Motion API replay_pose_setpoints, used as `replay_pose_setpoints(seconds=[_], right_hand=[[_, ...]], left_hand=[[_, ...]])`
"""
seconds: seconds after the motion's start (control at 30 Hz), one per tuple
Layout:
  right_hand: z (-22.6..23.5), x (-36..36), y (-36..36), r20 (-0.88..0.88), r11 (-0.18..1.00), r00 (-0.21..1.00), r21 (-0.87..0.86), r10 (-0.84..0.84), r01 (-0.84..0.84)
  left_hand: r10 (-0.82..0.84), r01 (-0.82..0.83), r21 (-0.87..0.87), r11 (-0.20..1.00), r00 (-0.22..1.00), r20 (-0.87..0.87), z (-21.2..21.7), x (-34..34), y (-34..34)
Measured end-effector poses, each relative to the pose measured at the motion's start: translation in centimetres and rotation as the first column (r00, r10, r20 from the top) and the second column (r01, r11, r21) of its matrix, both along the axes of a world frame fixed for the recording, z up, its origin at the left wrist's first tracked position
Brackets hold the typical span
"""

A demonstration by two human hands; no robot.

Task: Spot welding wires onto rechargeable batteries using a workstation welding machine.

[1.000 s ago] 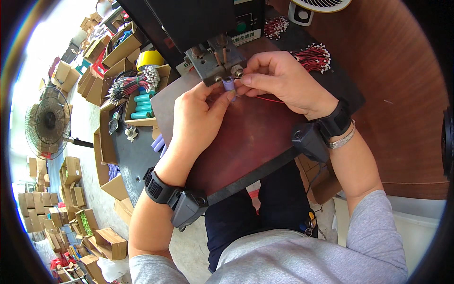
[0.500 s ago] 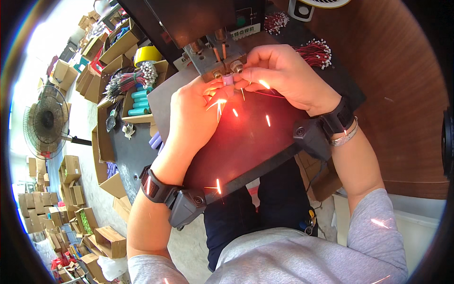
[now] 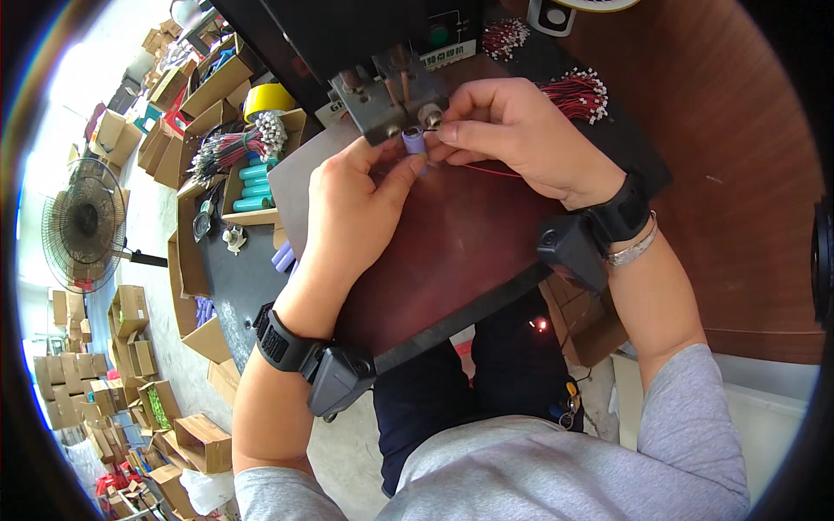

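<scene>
My left hand (image 3: pixel 354 195) grips a small purple cylindrical battery cell (image 3: pixel 414 142) between thumb and fingers, its end facing up toward the welding head (image 3: pixel 382 111) of a spot welder. My right hand (image 3: pixel 526 143) is closed in a pinch just right of the cell. A thin dark lead (image 3: pixel 432 130) runs from its fingertips to the cell's top, and a red wire (image 3: pixel 493 171) trails beneath the palm. Two copper-coloured electrodes (image 3: pixel 399 89) show in the metal head, right above the cell. Whether the lead touches the cell cannot be made out.
Bundles of red and black wires with white connectors (image 3: pixel 575 95) lie at the back right. On the left are another wire bundle (image 3: pixel 239 149), teal cells (image 3: pixel 254 187) in a cardboard box and yellow tape (image 3: pixel 268 102). A dark board (image 3: pixel 452 247) lies beneath my hands.
Bright sparks that flew around my hands are gone, except for a small red glow lower down. The cell has shifted slightly away from the welding head, and its top now shows.
</scene>
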State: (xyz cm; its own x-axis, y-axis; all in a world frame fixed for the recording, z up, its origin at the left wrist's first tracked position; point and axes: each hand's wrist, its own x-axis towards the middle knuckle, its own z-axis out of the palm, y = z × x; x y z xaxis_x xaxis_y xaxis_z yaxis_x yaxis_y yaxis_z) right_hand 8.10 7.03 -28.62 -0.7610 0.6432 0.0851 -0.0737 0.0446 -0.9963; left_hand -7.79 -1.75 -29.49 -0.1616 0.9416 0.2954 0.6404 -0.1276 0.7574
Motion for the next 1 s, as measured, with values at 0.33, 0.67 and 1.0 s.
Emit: replay_pose_setpoints(seconds=[0.33, 0.67, 1.0], right_hand=[[0.5, 0.9, -0.8, -0.038, 0.851, 0.979, 0.488, -0.201, 0.193], [-1.3, 4.8, -5.3, 0.123, 0.201, 0.887, 0.979, -0.445, -0.035], [-2.1, 6.7, -7.0, 0.043, 0.252, 0.978, 0.968, -0.204, 0.01]], left_hand=[[0.028, -0.028, 0.011, 1.0, 0.999, 0.03, -0.1, 0.2, -0.3], [-0.087, 0.087, -0.025, 0.996, 0.996, 0.013, 0.9, 0.5, -1.5], [-0.074, 0.308, -0.248, 0.919, 0.749, 0.658, 3.2, -0.1, -4.5]])
